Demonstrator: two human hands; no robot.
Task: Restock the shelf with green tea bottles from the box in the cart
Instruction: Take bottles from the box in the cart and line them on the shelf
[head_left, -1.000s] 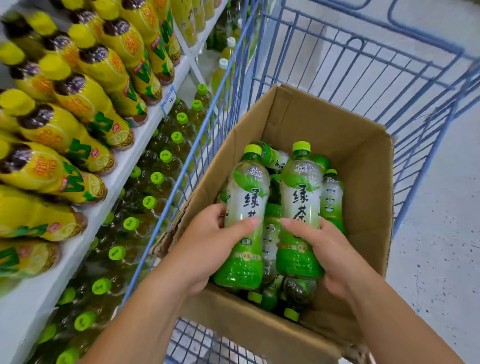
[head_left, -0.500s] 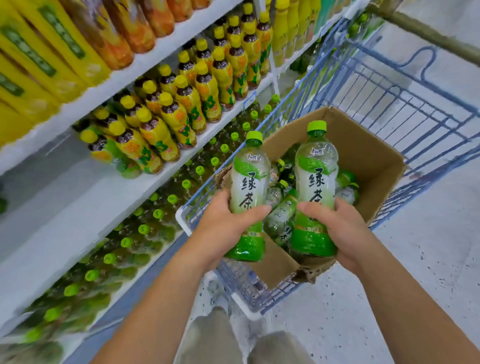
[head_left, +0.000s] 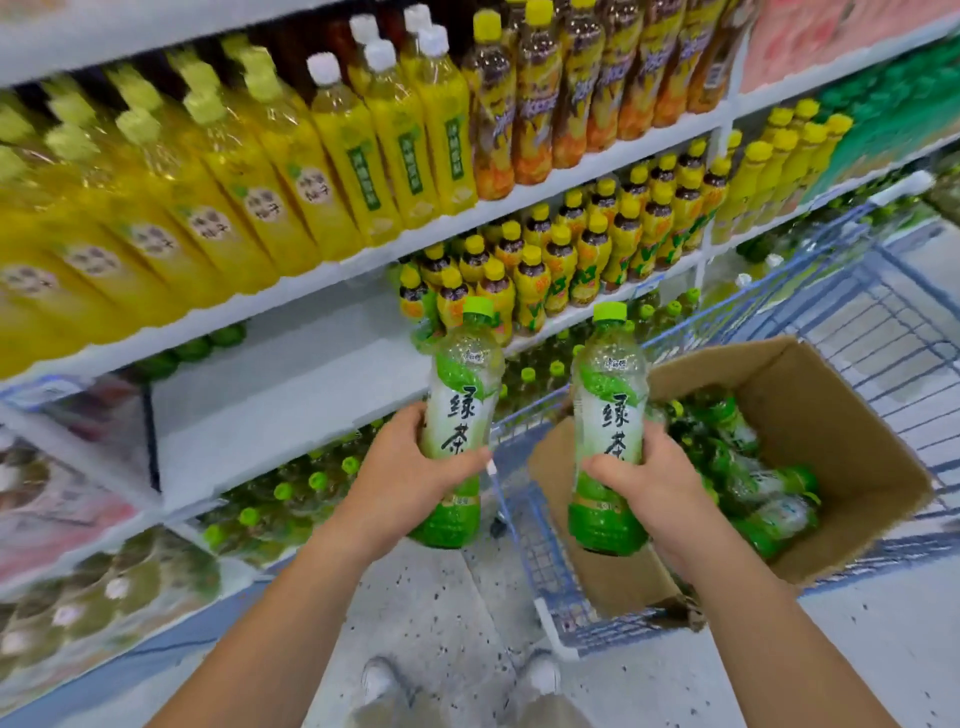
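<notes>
1. Green tea bottle (head_left: 457, 415) stands upright in the left hand (head_left: 410, 478), fingers and thumb clamped round its middle, near a bare stretch of shelf (head_left: 291, 395).
2. Second bottle (head_left: 610, 415) stands upright in the right hand (head_left: 654, 483), gripped the same way, over the box's near left corner.
3. Box (head_left: 831, 410) sits in the cart (head_left: 883, 312) at right, with spare bottles (head_left: 748, 467) lying inside.
4. Yellow bottles (head_left: 550, 270) fill the shelf further right.

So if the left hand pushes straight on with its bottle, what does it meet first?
Probably the yellow-capped bottles standing on the shelf right behind the bottle that the left hand holds; the bare stretch lies to their left. Depth is hard to judge.
</notes>
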